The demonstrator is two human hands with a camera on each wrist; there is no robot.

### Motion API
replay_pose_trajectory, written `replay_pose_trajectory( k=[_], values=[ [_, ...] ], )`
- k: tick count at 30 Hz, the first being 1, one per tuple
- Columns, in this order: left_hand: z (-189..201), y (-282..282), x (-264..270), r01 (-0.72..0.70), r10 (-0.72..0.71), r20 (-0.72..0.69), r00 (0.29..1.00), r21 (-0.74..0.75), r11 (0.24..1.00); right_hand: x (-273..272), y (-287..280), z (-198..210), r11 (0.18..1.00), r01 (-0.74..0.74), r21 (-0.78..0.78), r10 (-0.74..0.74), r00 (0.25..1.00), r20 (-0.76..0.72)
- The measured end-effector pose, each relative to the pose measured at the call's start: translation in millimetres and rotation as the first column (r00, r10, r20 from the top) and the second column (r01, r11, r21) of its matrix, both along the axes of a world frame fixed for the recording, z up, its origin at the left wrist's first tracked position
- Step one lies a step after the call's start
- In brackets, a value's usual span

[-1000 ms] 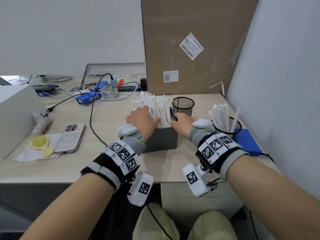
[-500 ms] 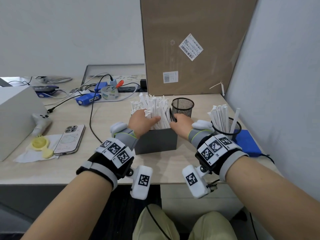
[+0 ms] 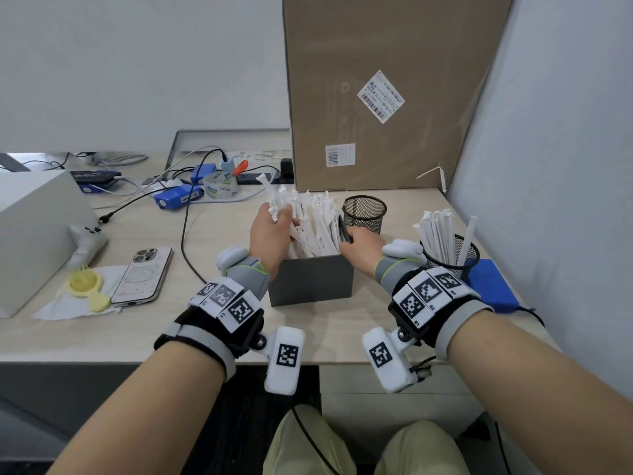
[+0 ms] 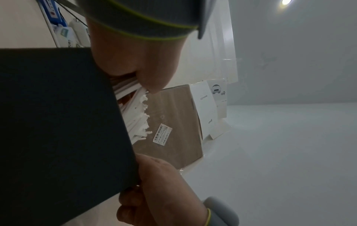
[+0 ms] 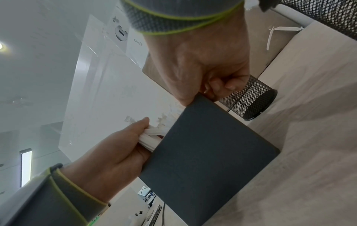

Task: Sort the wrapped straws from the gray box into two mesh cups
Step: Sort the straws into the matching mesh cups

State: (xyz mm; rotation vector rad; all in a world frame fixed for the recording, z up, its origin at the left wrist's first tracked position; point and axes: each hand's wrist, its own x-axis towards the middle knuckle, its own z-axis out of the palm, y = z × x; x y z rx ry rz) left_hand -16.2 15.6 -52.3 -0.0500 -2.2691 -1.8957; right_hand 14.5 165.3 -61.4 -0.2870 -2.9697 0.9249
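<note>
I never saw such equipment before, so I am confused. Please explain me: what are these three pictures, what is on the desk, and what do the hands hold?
No machine is here: a person works with bare hands and wears cameras. One picture is from a head camera looking down; the other two come from cameras strapped on each wrist, looking along the hand.

On the desk stands a gray box full of wrapped straws. Behind it is an empty mesh cup; to the right, a second mesh cup already has straws. A phone lies on the left, and cables and blue devices lie further back.

The left hand grips a bundle of straws in the box. The right hand holds the box's right edge, probably to steady it.
</note>
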Motion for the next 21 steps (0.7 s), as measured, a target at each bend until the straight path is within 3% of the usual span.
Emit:
replay_pose_trajectory(
  k=[6, 12, 21],
  values=[
    [3, -2, -4, -0.062, 0.063, 0.000, 0.998, 0.199, 0.978, 0, 0, 0, 1.000, 0.001, -0.012, -0.001, 1.000, 0.005],
    [26, -3, -8, -0.035, 0.079, -0.123, 0.989, 0.323, 0.946, -1, 0, -1, 1.000, 0.012, -0.003, -0.012, 1.000, 0.016],
    [45, 3, -18, -0.117, 0.186, -0.174, 0.967, 0.345, 0.931, -1, 0, -2, 1.000, 0.017, -0.019, -0.017, 1.000, 0.014]
  ],
)
